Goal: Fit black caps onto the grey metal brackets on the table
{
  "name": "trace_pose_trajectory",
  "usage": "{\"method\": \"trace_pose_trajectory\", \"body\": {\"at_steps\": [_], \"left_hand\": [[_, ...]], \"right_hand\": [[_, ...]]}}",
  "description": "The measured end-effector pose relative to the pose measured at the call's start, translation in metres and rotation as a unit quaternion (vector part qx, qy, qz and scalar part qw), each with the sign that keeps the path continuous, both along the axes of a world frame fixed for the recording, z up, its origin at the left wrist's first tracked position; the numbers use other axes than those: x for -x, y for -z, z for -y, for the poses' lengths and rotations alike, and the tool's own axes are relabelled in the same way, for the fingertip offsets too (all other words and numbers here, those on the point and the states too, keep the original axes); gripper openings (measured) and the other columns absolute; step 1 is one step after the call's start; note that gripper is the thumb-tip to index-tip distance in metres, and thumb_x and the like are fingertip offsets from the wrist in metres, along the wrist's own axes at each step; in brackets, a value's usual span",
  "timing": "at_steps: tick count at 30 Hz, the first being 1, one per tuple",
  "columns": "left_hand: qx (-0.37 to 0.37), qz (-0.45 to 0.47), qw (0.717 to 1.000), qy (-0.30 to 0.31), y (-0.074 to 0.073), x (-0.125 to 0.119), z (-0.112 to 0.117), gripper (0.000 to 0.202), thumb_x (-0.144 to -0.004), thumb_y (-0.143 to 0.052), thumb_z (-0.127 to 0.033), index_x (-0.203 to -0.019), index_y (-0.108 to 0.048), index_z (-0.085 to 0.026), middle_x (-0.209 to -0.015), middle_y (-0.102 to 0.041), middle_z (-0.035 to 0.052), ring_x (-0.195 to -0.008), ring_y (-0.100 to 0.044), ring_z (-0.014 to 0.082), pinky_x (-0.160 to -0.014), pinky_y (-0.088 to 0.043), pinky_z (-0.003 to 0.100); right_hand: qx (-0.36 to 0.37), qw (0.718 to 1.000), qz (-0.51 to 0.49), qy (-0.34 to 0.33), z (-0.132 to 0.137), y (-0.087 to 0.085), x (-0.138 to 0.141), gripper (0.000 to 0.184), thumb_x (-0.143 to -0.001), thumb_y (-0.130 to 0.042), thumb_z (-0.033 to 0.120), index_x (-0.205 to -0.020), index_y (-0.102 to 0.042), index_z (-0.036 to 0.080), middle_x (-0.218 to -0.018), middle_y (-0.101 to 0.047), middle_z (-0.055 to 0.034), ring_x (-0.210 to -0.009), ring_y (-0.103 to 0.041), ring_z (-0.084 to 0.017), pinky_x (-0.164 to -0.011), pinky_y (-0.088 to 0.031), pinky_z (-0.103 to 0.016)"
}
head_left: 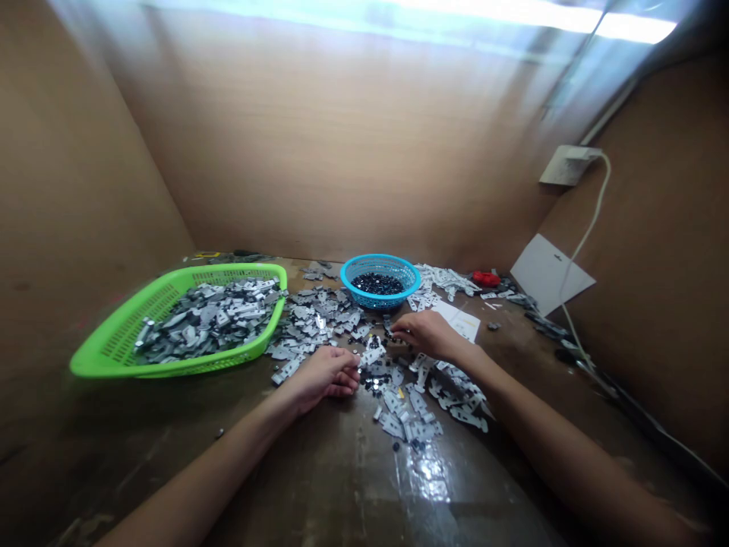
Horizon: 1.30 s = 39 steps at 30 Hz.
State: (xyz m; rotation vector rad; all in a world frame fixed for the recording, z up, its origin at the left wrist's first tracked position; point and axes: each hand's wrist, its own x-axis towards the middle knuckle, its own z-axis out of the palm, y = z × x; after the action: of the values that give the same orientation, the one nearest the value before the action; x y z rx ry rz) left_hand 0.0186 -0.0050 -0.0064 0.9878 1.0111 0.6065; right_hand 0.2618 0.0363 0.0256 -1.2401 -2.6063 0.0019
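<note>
The left hand lay curled shut on the tabletop, knuckles up, at the near left edge of a loose spread of stamped silver-grey metal brackets; whether it held anything was hidden. The right hand reached across from the right, its fingers angled down into the far side of the same spread, just above small round black pieces. Whether it was pinching one could not be made out.

More of the small round black pieces lay among the brackets between the two hands. The spread ran from the green basket's side toward the near middle of the tabletop, which was dark, worn wood.

To the left stood a tilted, bright green rectangular plastic basket, heaped with more grey-and-silver brackets. Beyond the hands, near the far edge, sat a round turquoise plastic mesh basket holding a mound of shiny black pieces. A sheet of white paper lay just beyond the right hand, with paler metal strips and a red object behind it. In the far right corner, a white card leaned against a brown cardboard wall.
</note>
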Motion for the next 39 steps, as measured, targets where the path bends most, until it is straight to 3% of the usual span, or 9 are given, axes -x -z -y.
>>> {"method": "trace_pose_trajectory", "body": {"at_steps": [8,15,22,30,39], "left_hand": [[0.000,-0.010,1.000,0.008,0.001,0.000,0.002,0.031,-0.064,-0.065,-0.040,-0.076,-0.057,-0.013,-0.069,-0.062,0.0053,-0.053,-0.056,0.0090,-0.053,-0.046,0.022],[-0.010,-0.015,1.000,0.014,0.000,0.000,0.003,0.031,-0.065,-0.064,-0.040,-0.076,-0.058,-0.012,-0.068,-0.062,0.0047,-0.054,-0.057,0.0093,-0.053,-0.046,0.021],[-0.009,-0.011,1.000,0.007,0.001,-0.001,0.003,0.032,-0.063,-0.066,-0.041,-0.077,-0.059,-0.012,-0.066,-0.061,0.0042,-0.053,-0.056,0.0087,-0.052,-0.045,0.020],[-0.002,0.009,1.000,0.013,0.005,0.002,-0.001,0.029,-0.066,-0.065,-0.038,-0.077,-0.060,-0.012,-0.068,-0.062,0.0048,-0.053,-0.056,0.0082,-0.053,-0.045,0.020],[-0.001,0.034,0.999,0.004,0.004,0.003,-0.001,0.026,-0.069,-0.063,-0.036,-0.076,-0.059,-0.011,-0.071,-0.061,0.0051,-0.054,-0.055,0.0069,-0.053,-0.046,0.019]], "right_hand": [[0.011,0.996,-0.075,-0.049,0.019,-0.016,0.017,0.016,-0.082,-0.055,0.031,-0.087,-0.065,0.020,-0.081,-0.065,-0.0028,-0.073,-0.058,-0.013,-0.064,-0.037,-0.022],[-0.014,0.997,-0.041,-0.063,0.043,-0.002,0.046,0.016,-0.082,-0.054,0.035,-0.088,-0.061,0.022,-0.085,-0.061,-0.0021,-0.073,-0.055,-0.013,-0.060,-0.032,-0.022],[-0.047,0.996,0.021,-0.074,0.046,0.003,0.049,0.018,-0.085,-0.049,0.035,-0.087,-0.061,0.021,-0.080,-0.059,-0.0025,-0.069,-0.052,-0.012,-0.056,-0.028,-0.022],[-0.042,0.992,-0.042,-0.114,0.041,0.015,0.048,0.024,-0.089,-0.042,0.033,-0.090,-0.062,0.021,-0.077,-0.058,-0.0027,-0.068,-0.052,-0.011,-0.059,-0.032,-0.021],[0.002,0.985,-0.115,-0.125,0.037,0.021,0.046,0.023,-0.085,-0.049,0.036,-0.092,-0.064,0.020,-0.077,-0.060,-0.0036,-0.069,-0.055,-0.013,-0.061,-0.037,-0.022]]}}
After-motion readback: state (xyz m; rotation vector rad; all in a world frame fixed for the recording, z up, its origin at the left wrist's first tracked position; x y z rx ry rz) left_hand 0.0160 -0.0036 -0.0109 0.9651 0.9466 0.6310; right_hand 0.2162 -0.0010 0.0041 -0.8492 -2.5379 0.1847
